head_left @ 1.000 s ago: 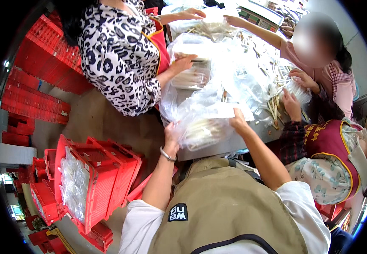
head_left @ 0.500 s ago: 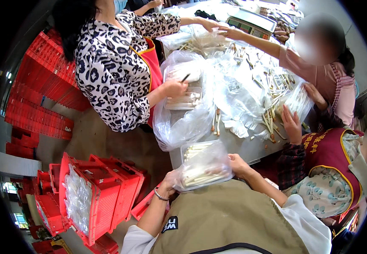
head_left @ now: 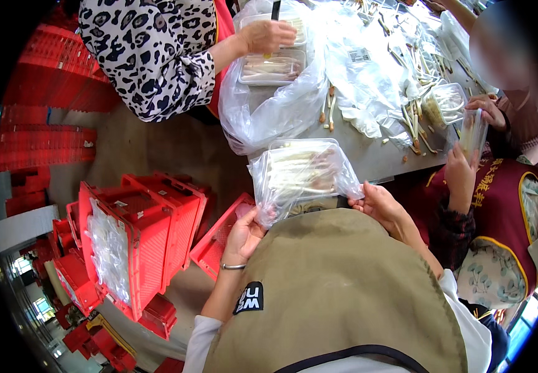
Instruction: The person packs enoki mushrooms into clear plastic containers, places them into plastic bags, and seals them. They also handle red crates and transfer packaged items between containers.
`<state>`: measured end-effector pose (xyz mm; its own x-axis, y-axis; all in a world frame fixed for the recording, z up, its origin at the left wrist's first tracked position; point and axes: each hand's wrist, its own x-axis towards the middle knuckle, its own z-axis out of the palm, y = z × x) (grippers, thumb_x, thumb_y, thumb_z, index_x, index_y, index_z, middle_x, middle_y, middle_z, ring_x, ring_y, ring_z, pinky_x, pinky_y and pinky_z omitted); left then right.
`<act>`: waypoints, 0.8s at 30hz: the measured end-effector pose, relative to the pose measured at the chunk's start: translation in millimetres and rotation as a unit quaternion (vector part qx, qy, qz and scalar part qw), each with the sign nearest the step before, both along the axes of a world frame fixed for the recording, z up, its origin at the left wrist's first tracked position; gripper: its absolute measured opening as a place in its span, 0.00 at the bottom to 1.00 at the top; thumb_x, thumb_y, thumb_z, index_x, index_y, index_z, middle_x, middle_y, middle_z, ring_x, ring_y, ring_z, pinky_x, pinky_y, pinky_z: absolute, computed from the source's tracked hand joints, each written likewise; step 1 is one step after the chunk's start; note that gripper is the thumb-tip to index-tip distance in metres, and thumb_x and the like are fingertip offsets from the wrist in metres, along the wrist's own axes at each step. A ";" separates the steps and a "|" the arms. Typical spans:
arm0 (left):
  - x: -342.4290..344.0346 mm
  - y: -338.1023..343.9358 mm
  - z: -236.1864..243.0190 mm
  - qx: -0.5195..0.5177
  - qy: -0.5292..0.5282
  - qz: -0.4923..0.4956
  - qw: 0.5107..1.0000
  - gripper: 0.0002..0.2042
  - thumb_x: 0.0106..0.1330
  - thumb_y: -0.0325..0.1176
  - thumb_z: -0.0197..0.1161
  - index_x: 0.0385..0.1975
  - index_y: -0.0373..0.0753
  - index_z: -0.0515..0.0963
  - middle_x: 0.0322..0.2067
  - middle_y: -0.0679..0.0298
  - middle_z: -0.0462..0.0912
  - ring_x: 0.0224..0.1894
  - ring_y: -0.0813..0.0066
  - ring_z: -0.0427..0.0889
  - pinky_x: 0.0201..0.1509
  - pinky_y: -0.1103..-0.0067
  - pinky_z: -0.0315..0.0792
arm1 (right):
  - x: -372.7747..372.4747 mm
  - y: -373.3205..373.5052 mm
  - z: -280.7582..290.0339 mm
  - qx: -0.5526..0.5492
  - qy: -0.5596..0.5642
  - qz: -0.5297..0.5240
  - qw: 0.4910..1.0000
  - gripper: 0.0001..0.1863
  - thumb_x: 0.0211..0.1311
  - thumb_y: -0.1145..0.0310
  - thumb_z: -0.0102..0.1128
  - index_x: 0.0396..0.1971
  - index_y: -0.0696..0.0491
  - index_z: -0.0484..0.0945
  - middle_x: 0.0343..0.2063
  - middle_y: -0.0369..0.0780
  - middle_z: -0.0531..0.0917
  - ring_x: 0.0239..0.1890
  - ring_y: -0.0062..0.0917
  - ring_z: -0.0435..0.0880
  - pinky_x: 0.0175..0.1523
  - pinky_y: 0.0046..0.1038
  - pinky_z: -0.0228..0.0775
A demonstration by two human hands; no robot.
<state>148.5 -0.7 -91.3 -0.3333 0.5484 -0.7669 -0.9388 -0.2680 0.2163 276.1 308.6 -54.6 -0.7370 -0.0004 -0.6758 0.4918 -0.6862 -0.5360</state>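
Observation:
A clear plastic tray (head_left: 300, 171) of pale, slender stalks lies at the table's near edge, just in front of my apron. Loose clear film or a bag (head_left: 266, 202) wraps around it and bunches at its two near corners. My left hand (head_left: 245, 231) pinches the bunched plastic at the near left corner. On the other side, my right hand (head_left: 378, 205) has its fingers closed on the plastic at the near right corner. Whether the plastic is a bag or a sheet, I cannot tell.
Two filled trays (head_left: 273, 66) sit on a big plastic bag (head_left: 263, 118) across the table, by a co-worker's hand (head_left: 268, 37) with a dark tool. Loose stalks (head_left: 415, 124) lie at right, where a neighbour's hands hold a tray (head_left: 473, 132). Red crates (head_left: 151, 230) stand left.
My hands have moved from the tray's sides to the plastic at its near corners. The view has shifted. At right, the neighbour now holds a tray upright.

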 end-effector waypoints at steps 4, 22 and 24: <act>7.7 18.5 23.6 -0.265 0.445 -0.224 0.826 0.16 0.52 0.37 0.68 0.35 0.33 0.74 0.27 0.59 0.79 0.28 0.70 0.77 0.32 0.78 0.71 | -11.1 -14.7 10.4 0.463 0.027 0.210 0.861 0.15 0.51 0.65 0.65 0.30 0.60 0.73 0.26 0.39 0.77 0.27 0.22 0.74 0.34 0.21 0.66; -35.8 47.0 114.2 -0.176 0.451 0.072 0.872 0.10 0.69 0.33 0.48 0.26 0.37 0.70 0.22 0.72 0.68 0.25 0.89 0.63 0.31 0.89 0.60 | -32.2 5.2 95.3 0.340 0.090 -0.038 0.935 0.09 0.63 0.75 0.47 0.38 0.60 0.76 0.32 0.35 0.79 0.34 0.17 0.78 0.41 0.21 0.71; -35.5 39.3 107.9 -0.115 0.387 0.065 0.913 0.10 0.70 0.35 0.47 0.27 0.39 0.69 0.22 0.73 0.66 0.25 0.88 0.65 0.31 0.88 0.62 | -30.2 10.3 90.9 0.201 0.113 -0.114 0.966 0.10 0.64 0.71 0.47 0.35 0.60 0.76 0.29 0.34 0.78 0.31 0.16 0.76 0.39 0.21 0.70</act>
